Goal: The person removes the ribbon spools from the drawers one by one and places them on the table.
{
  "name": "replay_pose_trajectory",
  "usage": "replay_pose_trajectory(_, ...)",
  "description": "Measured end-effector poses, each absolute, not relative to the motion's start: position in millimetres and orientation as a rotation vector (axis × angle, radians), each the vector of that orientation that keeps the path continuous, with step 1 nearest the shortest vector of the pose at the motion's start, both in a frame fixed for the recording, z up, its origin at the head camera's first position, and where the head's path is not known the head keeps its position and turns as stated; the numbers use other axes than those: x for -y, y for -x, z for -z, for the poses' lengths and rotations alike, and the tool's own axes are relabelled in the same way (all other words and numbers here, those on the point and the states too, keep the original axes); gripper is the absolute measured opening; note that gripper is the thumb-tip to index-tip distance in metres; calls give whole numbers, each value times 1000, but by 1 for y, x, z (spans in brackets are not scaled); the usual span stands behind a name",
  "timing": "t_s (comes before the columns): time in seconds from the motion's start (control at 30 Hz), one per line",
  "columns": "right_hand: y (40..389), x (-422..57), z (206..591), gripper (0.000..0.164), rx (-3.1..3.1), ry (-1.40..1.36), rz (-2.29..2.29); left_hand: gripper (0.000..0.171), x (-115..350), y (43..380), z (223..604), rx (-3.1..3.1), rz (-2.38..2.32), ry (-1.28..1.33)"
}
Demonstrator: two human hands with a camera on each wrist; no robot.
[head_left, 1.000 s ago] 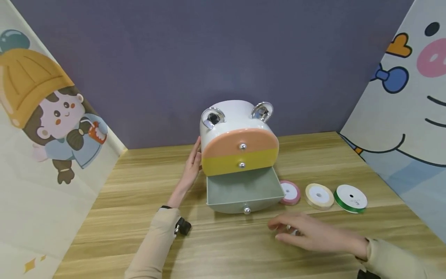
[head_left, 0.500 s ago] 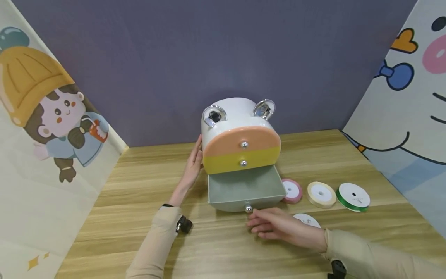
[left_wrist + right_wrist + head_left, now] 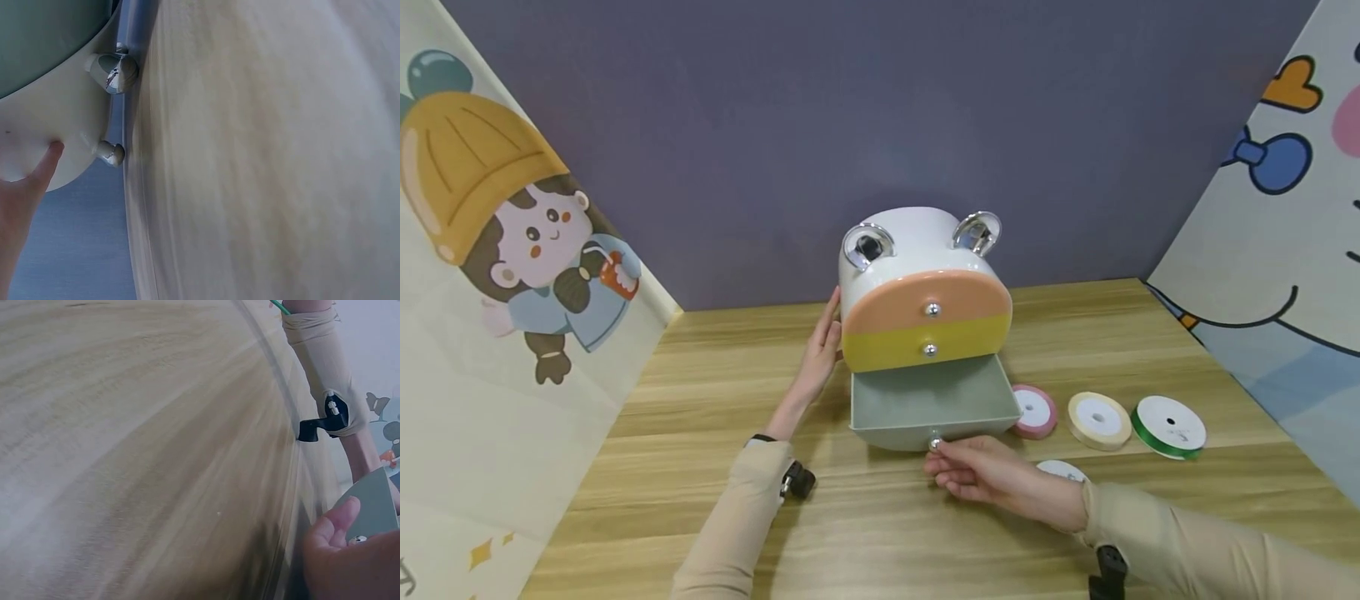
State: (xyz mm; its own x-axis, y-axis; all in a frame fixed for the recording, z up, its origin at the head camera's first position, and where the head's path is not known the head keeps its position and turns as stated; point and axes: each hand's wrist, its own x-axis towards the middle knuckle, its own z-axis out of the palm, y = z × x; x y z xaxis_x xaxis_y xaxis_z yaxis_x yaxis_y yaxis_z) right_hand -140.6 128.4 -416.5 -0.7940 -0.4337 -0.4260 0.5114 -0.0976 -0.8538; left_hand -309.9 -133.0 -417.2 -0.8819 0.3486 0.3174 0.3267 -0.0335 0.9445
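A small white drawer cabinet with two silver ear-shaped parts on top stands on the wooden table. Its orange drawer and yellow drawer are closed, while the grey-green bottom drawer is pulled out with a bare inside. My left hand lies against the cabinet's left side with its fingers extended; in the left wrist view, a fingertip touches the white wall. My right hand pinches the silver knob of the bottom drawer between thumb and fingers.
To the right of the drawer lie a pink ribbon spool, a cream ribbon spool and a green ribbon spool. Another white-faced spool is partly hidden behind my right hand. A dark panel rises behind the table.
My right hand has moved left to the bottom drawer's knob and taken hold of it, uncovering the white-faced spool. The drawer stands very slightly farther in. My left hand stays at the cabinet's side.
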Motion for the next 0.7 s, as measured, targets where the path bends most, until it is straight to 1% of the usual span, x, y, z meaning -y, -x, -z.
replay_pose_trajectory(0.2, 148, -128, 417, 32, -1575, -102, 1941, 59, 135, 320, 431, -2172, -2128, -785)
replay_pose_trajectory(0.3, 155, -130, 417, 29, -1587, -114, 1949, 62, 135, 321, 433, -2164, -2143, -803)
replay_pose_trajectory(0.53, 172, -130, 417, 23, -1613, -120, 1977, 53, 134, 319, 431, -2122, -2145, -797)
replay_pose_trajectory(0.7, 182, -128, 418, 21, -1620, -93, 1999, 53, 134, 313, 422, -2116, -2130, -782)
